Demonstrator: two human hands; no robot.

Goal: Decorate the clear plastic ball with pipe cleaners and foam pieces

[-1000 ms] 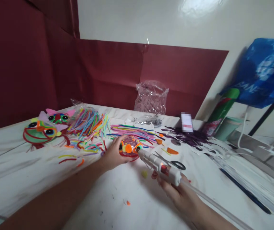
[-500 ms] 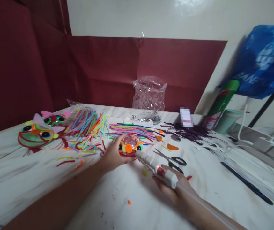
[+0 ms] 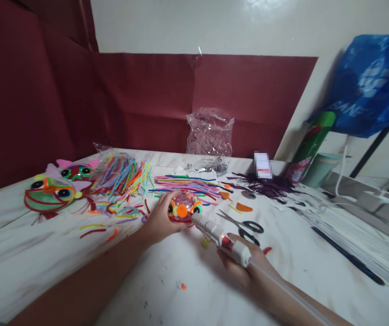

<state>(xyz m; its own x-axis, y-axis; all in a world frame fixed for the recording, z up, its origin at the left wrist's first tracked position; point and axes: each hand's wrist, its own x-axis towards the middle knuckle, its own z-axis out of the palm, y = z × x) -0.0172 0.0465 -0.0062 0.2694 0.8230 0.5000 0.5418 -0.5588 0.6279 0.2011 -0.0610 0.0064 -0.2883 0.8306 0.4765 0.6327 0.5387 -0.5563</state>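
Observation:
My left hand (image 3: 162, 219) is closed around the left side of a small clear craft ball face (image 3: 183, 199), decorated with orange trim, round eyes and an orange pompom nose. In my right hand (image 3: 245, 267) is a white hot glue gun (image 3: 214, 231), its small light glowing orange-red. The gun's nozzle is at the lower right of the face, by the nose and the right eye; whether it touches cannot be made out. Scissors (image 3: 242, 225) with black handles lie just beyond the gun. A yellow-green bit (image 3: 205, 243) sits under the nozzle end.
Two finished-looking faces (image 3: 50, 194) stand at the left. Pipe cleaners (image 3: 122, 174) lie in a bag and loose behind my left hand. Purple strands (image 3: 269, 184), a clear plastic bag (image 3: 210, 133), a dark pen-like stick (image 3: 347, 256) and a power strip (image 3: 381, 199) are farther back and right.
The whole view has shifted slightly, so the background sits a little farther left. Both hands, the craft ball face and the glue gun keep nearly the same pose.

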